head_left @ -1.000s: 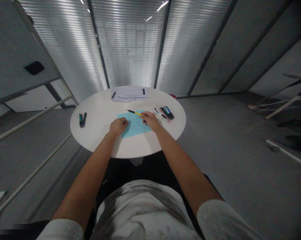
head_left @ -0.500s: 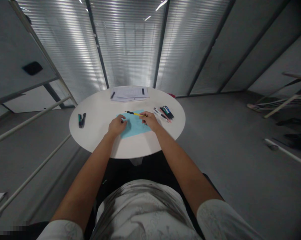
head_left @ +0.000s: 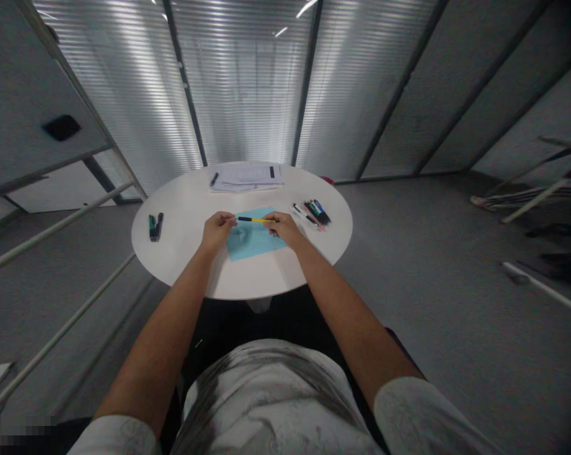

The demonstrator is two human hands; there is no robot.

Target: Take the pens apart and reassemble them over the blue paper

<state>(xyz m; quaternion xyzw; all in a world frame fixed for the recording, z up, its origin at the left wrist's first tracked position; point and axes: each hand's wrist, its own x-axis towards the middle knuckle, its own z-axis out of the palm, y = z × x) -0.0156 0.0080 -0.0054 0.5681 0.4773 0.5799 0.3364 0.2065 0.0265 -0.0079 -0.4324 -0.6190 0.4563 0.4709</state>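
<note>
A slim yellow-and-black pen [head_left: 252, 219] is held level above a sheet of light blue paper [head_left: 253, 245]. My left hand [head_left: 216, 230] pinches its black end, and the very tip is hidden by the fingers. At the yellow end, my right hand [head_left: 284, 227] grips it between thumb and fingers. The blue sheet lies flat on the round white table [head_left: 186, 256]; faint marks or shadow show near its left side, too dim to make out.
To the right lie several pens and markers [head_left: 316, 213]. Two markers [head_left: 155, 227] rest at the table's left side. At the back sits a stack of papers [head_left: 246, 177] with a dark pen [head_left: 214, 179] on it. A white rail frame [head_left: 77, 207] stands to the left.
My left hand has risen slightly and closed on the pen's black end, which was free before. The pen has tilted to nearly level. My right hand keeps its hold on the yellow end.
</note>
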